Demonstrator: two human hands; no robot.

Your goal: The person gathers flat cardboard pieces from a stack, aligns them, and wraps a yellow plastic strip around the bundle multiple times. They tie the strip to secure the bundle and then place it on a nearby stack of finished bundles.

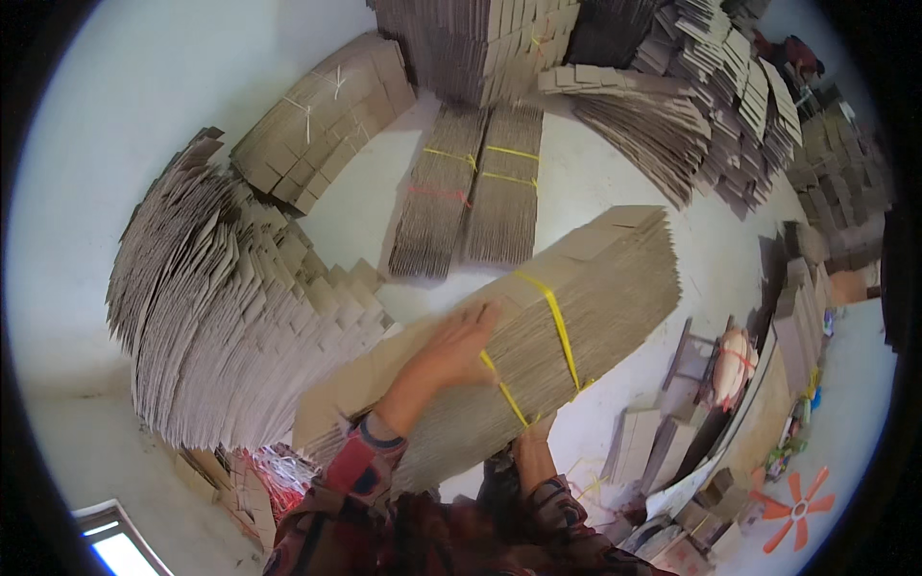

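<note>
Right fingers mostly invisible behind cardboard bundle

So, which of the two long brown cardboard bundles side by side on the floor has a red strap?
The left bundle: it has one red strap and one yellow strap. The right bundle has two yellow straps, no red.

Two bundles on floor beyond nearest bundle; cardboard stack left.
</note>
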